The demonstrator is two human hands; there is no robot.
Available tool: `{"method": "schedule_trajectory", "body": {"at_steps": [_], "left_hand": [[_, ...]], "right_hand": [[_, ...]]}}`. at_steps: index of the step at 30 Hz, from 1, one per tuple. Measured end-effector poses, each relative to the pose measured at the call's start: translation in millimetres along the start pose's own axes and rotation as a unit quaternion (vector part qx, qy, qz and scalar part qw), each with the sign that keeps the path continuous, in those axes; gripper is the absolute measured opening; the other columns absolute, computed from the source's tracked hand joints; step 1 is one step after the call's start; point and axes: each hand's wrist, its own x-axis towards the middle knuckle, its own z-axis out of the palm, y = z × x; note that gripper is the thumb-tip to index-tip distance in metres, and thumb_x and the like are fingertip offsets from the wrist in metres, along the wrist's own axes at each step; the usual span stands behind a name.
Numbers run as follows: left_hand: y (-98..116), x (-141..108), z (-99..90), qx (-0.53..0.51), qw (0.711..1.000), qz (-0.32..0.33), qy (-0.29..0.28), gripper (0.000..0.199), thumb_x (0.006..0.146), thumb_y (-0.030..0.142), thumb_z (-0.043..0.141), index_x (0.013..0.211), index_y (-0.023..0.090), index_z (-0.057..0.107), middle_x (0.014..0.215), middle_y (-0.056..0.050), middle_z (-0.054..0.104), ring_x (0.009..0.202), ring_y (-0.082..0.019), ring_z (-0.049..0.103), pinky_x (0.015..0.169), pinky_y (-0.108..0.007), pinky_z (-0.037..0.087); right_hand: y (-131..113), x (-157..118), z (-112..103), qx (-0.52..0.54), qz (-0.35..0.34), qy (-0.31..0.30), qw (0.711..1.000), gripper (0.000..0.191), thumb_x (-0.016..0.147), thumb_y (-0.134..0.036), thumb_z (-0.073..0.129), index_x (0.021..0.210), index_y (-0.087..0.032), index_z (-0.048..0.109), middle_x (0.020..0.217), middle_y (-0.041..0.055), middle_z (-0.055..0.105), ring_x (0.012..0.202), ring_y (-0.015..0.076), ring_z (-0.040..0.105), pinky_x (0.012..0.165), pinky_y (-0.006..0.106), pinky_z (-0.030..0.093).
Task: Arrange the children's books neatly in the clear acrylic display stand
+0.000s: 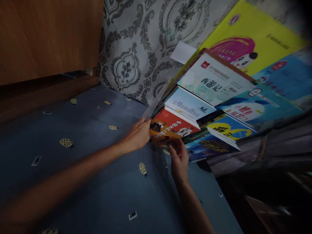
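Note:
An orange-red book (172,125) with Chinese lettering and dark figures stands in the lowest row of a tiered display of books, at the left. My left hand (139,136) is closed at its left edge, the fingertips partly hidden. At its lower edge is my right hand (179,159), thumb towards me and fingers curled against the book. Just behind it is a pale blue book (190,105), with a white-covered book (214,79) higher up. To the right of my right hand sits a dark blue book (214,144), below a yellow-and-blue book (231,126).
A large yellow book (268,29) rises at the back, with a teal book (260,107) lower right. Grey patterned wallpaper (126,65) stands behind. A blue cloth (97,175) with pineapple prints covers the surface beneath. Wooden furniture (48,39) borders the left.

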Motion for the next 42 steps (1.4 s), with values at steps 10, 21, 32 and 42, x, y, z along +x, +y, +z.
{"method": "schedule_trajectory", "body": {"at_steps": [10,21,32,42], "left_hand": [[4,6,-5.2,-0.040,0.999,-0.021,-0.016,0.037,0.086,0.002,0.046,0.118,0.010,0.063,0.112,-0.014,0.061,0.112,-0.026,0.061,0.105,-0.041,0.048],[-3,9,-4.1,-0.025,0.999,0.011,-0.018,0.032,0.086,0.005,0.048,0.114,0.012,0.060,0.113,-0.013,0.061,0.113,-0.027,0.061,0.105,-0.043,0.048],[-7,14,-6.8,-0.090,0.988,0.120,0.024,0.070,0.088,0.011,0.045,0.156,0.007,0.028,0.161,-0.022,0.035,0.151,-0.029,0.033,0.127,-0.046,0.027],[-12,23,-8.7,-0.192,0.969,0.153,-0.014,0.074,0.087,0.016,0.050,0.159,0.019,0.030,0.161,-0.014,0.039,0.150,-0.031,0.035,0.124,-0.053,0.031]], "right_hand": [[-3,5,9,-0.158,-0.050,-0.003,0.986,0.052,0.084,-0.043,0.057,0.129,-0.017,0.052,0.116,0.0162,0.068,0.110,0.0335,0.064,0.100,0.056,0.049],[-4,7,7,-0.147,-0.045,-0.009,0.988,0.052,0.084,-0.044,0.060,0.127,-0.017,0.053,0.114,0.0141,0.069,0.107,0.0316,0.065,0.097,0.052,0.050],[1,19,4,-0.040,-0.021,-0.003,0.999,0.056,0.083,-0.043,0.062,0.133,-0.021,0.047,0.124,0.0121,0.067,0.110,0.0291,0.066,0.098,0.050,0.053],[-5,18,9,-0.032,-0.013,-0.006,0.999,0.047,0.081,-0.036,0.062,0.125,-0.022,0.052,0.112,0.0085,0.070,0.103,0.0274,0.065,0.097,0.047,0.052]]}}
